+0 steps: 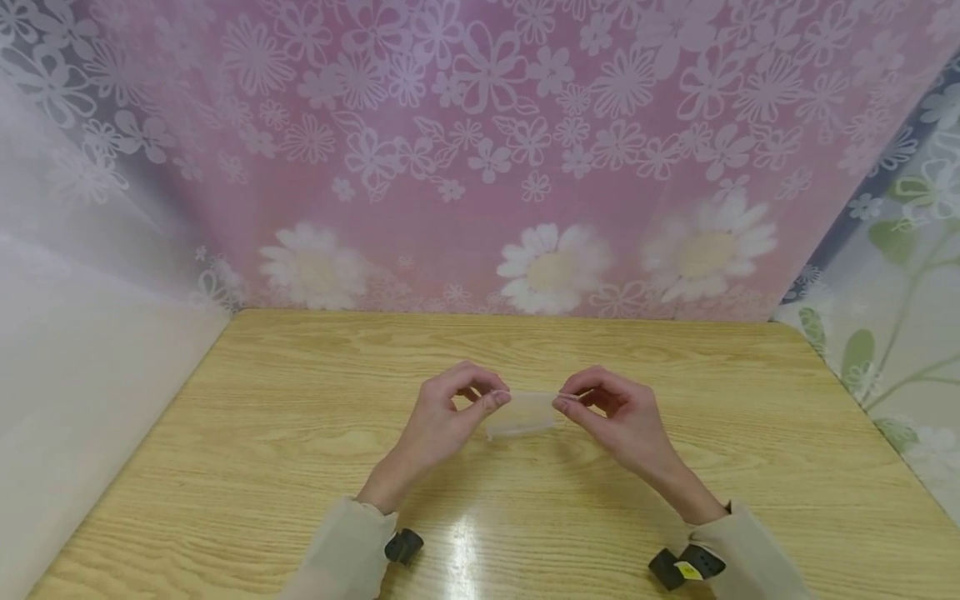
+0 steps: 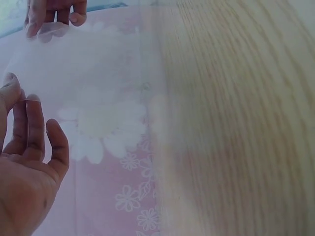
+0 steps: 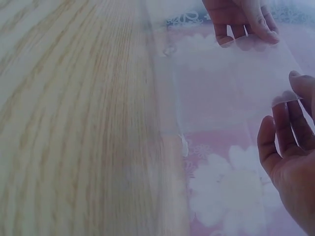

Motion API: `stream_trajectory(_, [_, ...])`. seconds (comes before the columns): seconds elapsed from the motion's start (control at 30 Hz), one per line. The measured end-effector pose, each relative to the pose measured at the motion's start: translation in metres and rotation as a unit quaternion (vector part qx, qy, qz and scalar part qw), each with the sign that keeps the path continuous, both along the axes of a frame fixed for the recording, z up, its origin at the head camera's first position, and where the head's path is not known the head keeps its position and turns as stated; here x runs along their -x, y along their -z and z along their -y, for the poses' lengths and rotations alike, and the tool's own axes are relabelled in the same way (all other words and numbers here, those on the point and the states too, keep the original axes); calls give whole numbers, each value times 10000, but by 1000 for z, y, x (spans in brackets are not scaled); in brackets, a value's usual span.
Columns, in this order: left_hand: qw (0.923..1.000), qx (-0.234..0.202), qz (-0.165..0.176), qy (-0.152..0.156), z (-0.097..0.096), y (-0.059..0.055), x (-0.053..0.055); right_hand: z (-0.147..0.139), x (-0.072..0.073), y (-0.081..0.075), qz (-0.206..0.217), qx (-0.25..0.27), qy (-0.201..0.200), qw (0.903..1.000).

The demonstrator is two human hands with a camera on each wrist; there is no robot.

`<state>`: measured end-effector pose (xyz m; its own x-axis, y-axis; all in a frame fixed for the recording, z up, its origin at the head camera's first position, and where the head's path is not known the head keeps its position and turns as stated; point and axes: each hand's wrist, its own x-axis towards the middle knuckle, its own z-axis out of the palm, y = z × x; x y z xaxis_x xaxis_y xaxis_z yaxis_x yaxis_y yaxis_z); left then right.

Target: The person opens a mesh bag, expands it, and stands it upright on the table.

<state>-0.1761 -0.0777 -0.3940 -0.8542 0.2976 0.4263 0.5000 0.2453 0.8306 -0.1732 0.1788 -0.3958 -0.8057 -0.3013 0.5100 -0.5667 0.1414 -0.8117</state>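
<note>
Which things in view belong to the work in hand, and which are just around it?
Part of the work:
translucent film, pinched by the left hand and right hand

Just around it:
wood-grain table, under the hands
pink floral backdrop
black wrist devices

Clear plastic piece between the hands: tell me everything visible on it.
The clear plastic piece looks like thin, flexible film, roughly rectangular and colorless; the flower pattern shows through in the wrist views. Its lower edge is a whiter band, with a ragged white bit at the left corner. The left grip and right grip pinch its upper edge at both ends, holding it spread over the table. Sheet or bag: cannot tell.
</note>
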Motion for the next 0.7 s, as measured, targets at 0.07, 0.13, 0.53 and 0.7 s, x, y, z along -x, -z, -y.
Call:
stream_trajectory(0.07, [10000, 14, 90, -26, 0, 0, 0, 1, 0, 1, 17, -25, 5, 10000])
stream_trajectory(0.13, [9998, 23, 183, -22, 0, 0, 0, 1, 1, 1, 30, -44, 17, 10000])
stream_trajectory(0.53, [9999, 110, 44, 39, 0, 1, 0, 7, 5, 5, -547, -125, 131, 9983])
stream_trajectory(0.7, [9999, 158, 22, -9, -2, 1, 1, 8, 4, 3, -551, 5, -90, 9984])
